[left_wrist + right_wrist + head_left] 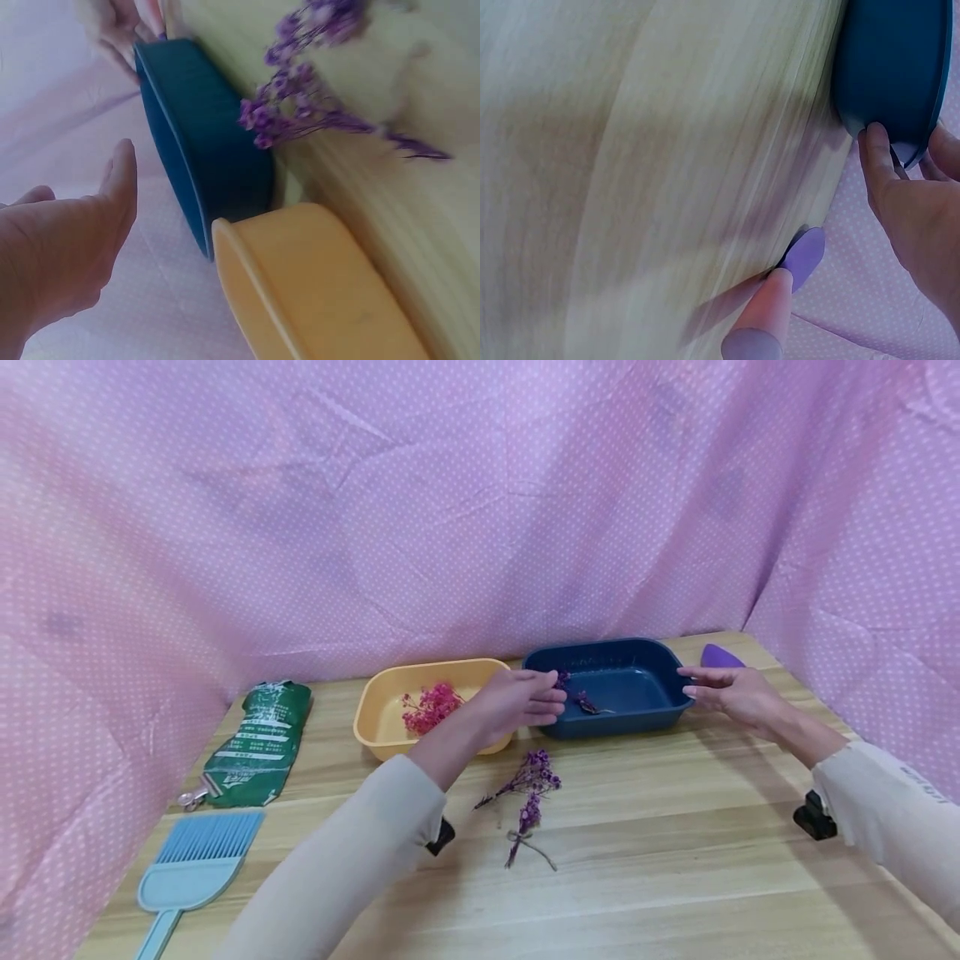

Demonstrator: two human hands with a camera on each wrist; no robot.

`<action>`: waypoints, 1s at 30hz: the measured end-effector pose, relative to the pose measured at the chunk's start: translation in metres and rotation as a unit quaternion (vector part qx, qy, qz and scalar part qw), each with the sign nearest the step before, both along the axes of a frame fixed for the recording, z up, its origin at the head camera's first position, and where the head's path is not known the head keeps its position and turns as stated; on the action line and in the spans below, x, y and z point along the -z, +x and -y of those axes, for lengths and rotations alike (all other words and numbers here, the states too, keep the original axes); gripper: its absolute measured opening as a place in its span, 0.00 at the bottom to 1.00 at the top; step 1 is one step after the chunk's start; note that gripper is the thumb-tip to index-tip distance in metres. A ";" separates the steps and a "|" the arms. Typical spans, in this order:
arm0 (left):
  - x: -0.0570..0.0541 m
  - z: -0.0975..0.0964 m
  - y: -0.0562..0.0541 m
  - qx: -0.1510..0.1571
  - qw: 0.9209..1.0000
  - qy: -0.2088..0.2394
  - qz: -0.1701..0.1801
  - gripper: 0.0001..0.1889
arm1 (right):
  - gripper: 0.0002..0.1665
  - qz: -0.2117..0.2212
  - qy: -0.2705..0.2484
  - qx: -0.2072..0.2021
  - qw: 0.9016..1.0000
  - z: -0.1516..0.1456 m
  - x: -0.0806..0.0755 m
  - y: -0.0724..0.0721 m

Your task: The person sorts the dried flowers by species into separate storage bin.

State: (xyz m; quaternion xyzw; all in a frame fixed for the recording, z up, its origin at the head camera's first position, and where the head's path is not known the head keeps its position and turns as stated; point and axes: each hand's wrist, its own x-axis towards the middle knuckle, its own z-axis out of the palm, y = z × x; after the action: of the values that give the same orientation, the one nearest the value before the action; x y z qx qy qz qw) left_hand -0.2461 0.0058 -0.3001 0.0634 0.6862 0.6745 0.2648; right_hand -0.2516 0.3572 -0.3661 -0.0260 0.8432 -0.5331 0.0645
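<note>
My left hand [521, 702], its fingers extended, hovers by the near left end of a dark blue basin [622, 724]. In the left wrist view it appears apart from the basin, with nothing seen in its fingers. Inside the basin lie purple dried flower sprigs [587, 702]. At the basin's right end, my right hand [738, 695] touches the outer wall and rim with its fingertips. A yellow basin [375, 732], beneath my left forearm, contains pink dried flowers [433, 706]. Purple flower sprigs [530, 814] lie on the table in front, one tied with a bow.
On the left are a green packet [262, 747] with a metal clip [197, 795] and a light blue brush [191, 877]. A purple-headed tool [804, 259] with a pink handle stands beyond my right hand. Pink dotted cloth [450, 510] hangs around the wooden table [675, 860].
</note>
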 end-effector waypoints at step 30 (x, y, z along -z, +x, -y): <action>0.074 0.111 0.064 -0.065 0.985 -0.100 -0.123 0.20 | 0.38 0.011 0.001 -0.005 1.000 0.001 0.000 0.001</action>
State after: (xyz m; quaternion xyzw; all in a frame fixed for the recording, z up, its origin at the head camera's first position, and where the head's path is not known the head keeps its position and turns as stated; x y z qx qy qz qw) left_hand -0.1821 -0.1048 -0.3737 0.0741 0.7799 0.6058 0.1390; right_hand -0.2510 0.3561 -0.3660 -0.0248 0.8429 -0.5320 0.0765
